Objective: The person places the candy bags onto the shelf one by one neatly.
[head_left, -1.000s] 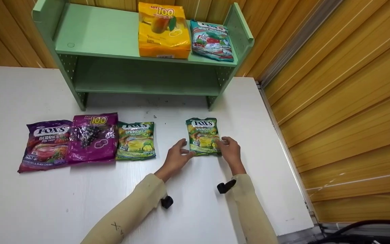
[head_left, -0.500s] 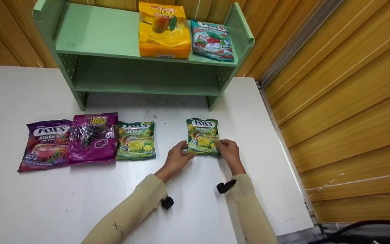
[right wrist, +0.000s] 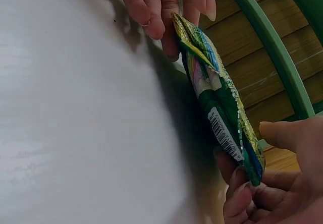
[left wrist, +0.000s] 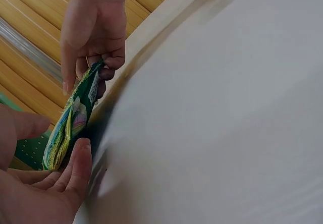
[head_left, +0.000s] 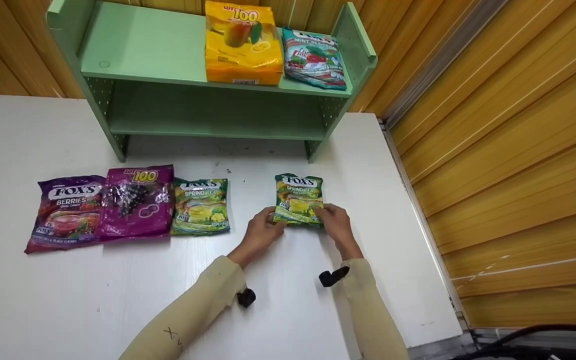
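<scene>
A green and yellow Fox's Spring Tea candy bag (head_left: 298, 197) stands tilted between my two hands, its lower edge raised over the white table with a shadow under it in the wrist views. My left hand (head_left: 258, 235) holds its lower left corner, fingertips behind and thumb toward the front. At the right side my right hand (head_left: 337, 226) pinches the edge, thumb on the printed face and fingers curled beneath. In the right wrist view the bag's back with a barcode (right wrist: 223, 133) shows. To the left lies a second Spring Tea bag (head_left: 200, 207).
A purple Lot 100 bag (head_left: 138, 205) and a Fox's Berries bag (head_left: 68, 215) lie further left on the white table (head_left: 93, 300). Behind stands a green shelf (head_left: 143, 45), bearing a yellow Lot 100 bag (head_left: 243, 45) and a teal Fox's bag (head_left: 314, 60).
The left hand has closed in on the bag's left edge and now holds it. The bag's near edge has tilted up, and the right hand has shifted slightly left with it.
</scene>
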The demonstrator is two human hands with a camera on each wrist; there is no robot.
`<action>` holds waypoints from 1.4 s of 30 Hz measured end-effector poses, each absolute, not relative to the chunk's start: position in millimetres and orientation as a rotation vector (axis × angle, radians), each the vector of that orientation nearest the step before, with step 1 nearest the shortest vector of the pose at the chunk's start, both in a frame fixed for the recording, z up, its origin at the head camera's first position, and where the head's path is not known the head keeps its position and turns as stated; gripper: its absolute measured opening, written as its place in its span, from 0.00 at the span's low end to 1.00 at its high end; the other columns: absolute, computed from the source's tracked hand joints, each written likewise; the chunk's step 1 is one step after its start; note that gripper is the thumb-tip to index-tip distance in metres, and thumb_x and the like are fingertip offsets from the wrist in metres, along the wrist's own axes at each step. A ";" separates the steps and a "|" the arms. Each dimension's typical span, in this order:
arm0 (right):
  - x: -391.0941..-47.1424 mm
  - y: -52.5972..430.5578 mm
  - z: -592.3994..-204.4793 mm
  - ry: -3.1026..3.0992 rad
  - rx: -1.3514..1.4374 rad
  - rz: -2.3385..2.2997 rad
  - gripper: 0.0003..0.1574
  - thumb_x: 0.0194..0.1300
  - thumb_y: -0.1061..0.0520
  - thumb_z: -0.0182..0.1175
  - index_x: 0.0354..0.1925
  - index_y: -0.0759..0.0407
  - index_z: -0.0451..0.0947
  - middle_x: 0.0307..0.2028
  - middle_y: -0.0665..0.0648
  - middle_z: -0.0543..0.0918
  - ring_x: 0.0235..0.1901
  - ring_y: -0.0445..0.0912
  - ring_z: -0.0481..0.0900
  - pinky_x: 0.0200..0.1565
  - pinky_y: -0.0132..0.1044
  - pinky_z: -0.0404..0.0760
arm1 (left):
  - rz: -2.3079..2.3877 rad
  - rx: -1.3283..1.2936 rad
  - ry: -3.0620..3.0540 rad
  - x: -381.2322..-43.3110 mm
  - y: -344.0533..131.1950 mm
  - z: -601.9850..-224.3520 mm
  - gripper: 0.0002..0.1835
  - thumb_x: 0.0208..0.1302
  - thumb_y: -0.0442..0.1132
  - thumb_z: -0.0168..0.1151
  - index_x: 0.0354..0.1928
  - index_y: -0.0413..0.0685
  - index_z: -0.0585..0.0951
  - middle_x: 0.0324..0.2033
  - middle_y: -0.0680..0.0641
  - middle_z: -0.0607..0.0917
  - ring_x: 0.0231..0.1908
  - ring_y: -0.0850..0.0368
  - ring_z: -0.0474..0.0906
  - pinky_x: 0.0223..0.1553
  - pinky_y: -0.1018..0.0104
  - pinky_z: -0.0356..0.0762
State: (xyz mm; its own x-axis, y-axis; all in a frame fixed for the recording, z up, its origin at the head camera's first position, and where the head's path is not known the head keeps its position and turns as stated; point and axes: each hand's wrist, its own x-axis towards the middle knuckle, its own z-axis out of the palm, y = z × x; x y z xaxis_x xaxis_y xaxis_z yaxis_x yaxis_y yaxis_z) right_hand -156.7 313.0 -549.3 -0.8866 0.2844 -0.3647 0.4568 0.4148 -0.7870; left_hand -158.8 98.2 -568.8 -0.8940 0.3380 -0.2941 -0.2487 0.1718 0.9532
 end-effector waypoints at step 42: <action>-146.2 277.0 -544.6 2.290 0.440 -1.880 0.29 0.70 0.51 0.58 0.67 0.54 0.68 0.32 0.60 0.85 0.24 0.42 0.79 0.31 0.37 0.82 | 2.044 -0.010 2.211 -147.5 77.2 -561.0 0.19 0.65 0.39 0.63 0.57 0.42 0.79 0.34 0.44 0.87 0.31 0.52 0.84 0.30 0.68 0.82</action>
State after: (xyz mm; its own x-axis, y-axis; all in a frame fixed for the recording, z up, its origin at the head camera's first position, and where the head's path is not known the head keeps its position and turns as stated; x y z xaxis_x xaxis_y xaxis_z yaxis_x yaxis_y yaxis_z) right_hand -146.2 277.0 -544.6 -0.9464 0.1324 -0.2946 0.3147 0.1735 -0.9332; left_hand -147.5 77.2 -561.0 -0.9915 0.0835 -0.0997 -0.0928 0.0824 0.9923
